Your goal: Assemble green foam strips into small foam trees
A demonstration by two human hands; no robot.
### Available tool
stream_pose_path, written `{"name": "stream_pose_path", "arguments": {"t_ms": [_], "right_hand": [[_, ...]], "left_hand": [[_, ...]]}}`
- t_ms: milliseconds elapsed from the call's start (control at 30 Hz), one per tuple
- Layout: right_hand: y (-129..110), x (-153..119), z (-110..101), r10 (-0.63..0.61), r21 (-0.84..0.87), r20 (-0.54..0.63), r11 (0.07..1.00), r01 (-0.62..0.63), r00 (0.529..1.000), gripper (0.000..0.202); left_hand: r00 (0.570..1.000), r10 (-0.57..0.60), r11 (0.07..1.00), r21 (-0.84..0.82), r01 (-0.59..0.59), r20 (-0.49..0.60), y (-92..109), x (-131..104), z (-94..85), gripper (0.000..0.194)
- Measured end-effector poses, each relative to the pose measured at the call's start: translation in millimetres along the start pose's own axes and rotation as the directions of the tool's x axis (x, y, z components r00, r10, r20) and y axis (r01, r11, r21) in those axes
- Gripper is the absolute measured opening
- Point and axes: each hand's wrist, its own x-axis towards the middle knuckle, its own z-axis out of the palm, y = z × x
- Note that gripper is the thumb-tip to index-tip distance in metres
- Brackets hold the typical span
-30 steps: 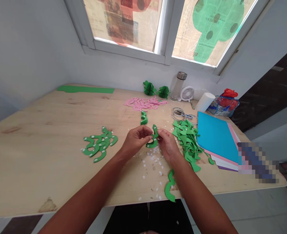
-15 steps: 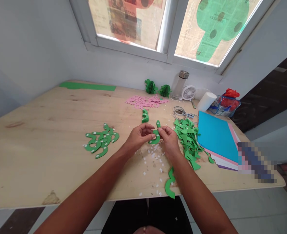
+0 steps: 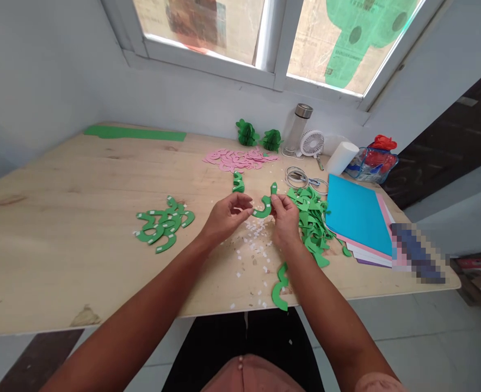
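Fingers (image 3: 282,203): right hand's (image 3: 286,220) tight on green cutout (image 3: 267,207), left hand's (image 3: 223,220) parted at its end

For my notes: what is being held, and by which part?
A curved green paper piece: left hand at its lower end, right hand just below its upper tip.

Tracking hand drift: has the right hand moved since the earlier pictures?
Yes: the right hand has shifted right, away from the small green stack.

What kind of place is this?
Probably a papercraft workspace by a window: green paper offcuts heaped on a wooden table, a stack of coloured sheets, and two folded green paper ornaments near the wall.
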Motion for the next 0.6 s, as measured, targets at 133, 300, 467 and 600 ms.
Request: {"name": "stream_pose_path", "arguments": {"t_ms": [133,300,467,600], "right_hand": [[0.3,5.7,-3.6,-0.007,0.069,-0.053,0.998,0.011,0.999,0.02],[0.1,10.9,-7.6,-0.008,0.072,-0.125,0.997,0.017,0.992,0.021],[-2.1,8.3,-5.0,-0.002,0.038,-0.097,0.999,0.006,0.995,0.02],[-3.9,8.7,-6.7,-0.007,0.029,-0.137,1.0,0.011,0.991,0.02]], "left_hand": [[0.97,0.242,0.892,0.393,-0.224,0.004,20.9,-12.6,5.1,0.011],[0.787,0.417,0.544,0.569,-0.617,0.455,27.9,-80.2,15.6,0.021],[0.657,0.33,0.435,0.508,-0.743,0.678,-0.5,-108.0,15.5,0.056],[0.698,0.39,0.466,0.525,-0.713,0.601,-16.4,-54.4,7.2,0.05]]}}
